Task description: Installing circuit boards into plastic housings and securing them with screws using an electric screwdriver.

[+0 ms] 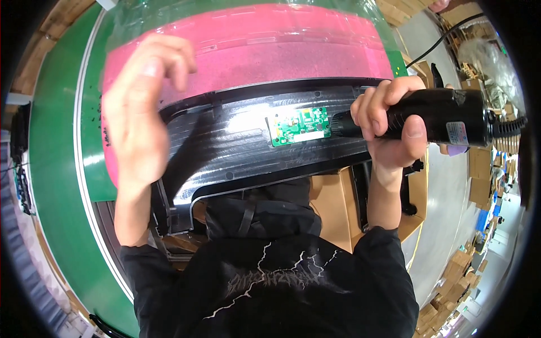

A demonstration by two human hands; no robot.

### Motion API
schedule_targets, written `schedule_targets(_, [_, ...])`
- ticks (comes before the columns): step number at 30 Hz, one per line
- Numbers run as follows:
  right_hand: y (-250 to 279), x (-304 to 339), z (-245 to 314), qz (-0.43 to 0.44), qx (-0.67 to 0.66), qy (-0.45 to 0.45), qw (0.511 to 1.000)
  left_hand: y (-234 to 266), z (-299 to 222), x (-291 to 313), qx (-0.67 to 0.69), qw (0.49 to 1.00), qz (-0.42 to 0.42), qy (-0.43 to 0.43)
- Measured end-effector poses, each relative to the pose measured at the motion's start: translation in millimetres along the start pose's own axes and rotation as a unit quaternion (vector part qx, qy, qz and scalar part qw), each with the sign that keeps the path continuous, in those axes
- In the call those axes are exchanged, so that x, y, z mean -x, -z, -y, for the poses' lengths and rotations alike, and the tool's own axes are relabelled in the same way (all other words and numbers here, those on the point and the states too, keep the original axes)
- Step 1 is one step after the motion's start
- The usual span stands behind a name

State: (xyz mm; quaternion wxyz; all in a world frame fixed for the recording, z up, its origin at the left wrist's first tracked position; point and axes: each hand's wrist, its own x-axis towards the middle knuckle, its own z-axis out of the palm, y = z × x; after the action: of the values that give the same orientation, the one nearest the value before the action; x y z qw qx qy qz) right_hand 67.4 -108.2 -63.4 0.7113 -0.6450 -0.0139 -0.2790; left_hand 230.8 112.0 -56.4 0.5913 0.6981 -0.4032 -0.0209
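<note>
Nearest to my remote view, at the bottom, is a black shirt [282,287] with a pale lightning print. Just beyond it, right of centre, sits an open cardboard box [332,203] with black parts inside. Above that, a long black plastic panel [236,152] lies left to right, its raised rim curving at the left end.

On the panel, right of its middle, I see a small green circuit board [298,125], its long axis running left to right, tilted slightly up to the right. My right hand [376,110] is the nearer one: its fingers wrap a black handheld tool [445,115] lying sideways, so the board is directly left of the ribbed nose. The two almost meet; I cannot tell whether they touch.

My left hand [138,107] appears raised over the panel's left end, holding nothing, fingers loosely bent, with the board well apart to its right.

Farther off are a pink mat [304,56] and a green tabletop [59,152]; away to the right, stacked cartons [456,265] line the floor.
</note>
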Motion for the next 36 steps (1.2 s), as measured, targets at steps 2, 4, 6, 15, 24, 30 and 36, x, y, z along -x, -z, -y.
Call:
schedule_targets(2, [4, 0, -2, -0.004, 0.019, -0.012, 1.0, 15, -4, -3, 0.001, 1.0, 0.021, 0.015])
schedule_targets(4, [2, -2, 1, -0.01, 0.03, -0.032, 0.999, 30, -15, 1, 0.014, 0.998, 0.012, 0.053])
schedule_targets(6, [-8, -4, 3, -0.026, 0.038, -0.022, 0.999, 53, -24, 15, 0.048, 0.995, -0.016, 0.083])
schedule_targets(15, [10, -11, 29, -0.188, -0.219, -0.063, 0.955, 68, -7, 115, -0.208, 0.898, 0.059, 0.383])
schedule_targets(24, [45, -33, -1, -0.238, -0.245, -0.164, 0.926, 47, 2, 207, 0.029, 0.891, -0.079, 0.446])
schedule_targets(30, [34, -9, 41, -0.239, -0.128, -0.001, 0.962, 15, 6, 222, 0.425, 0.775, -0.12, 0.452])
schedule_targets(36, [178, 54, 46, -0.486, 0.332, 0.286, 0.756, 57, -19, 221, 0.329, 0.832, -0.355, 0.271])
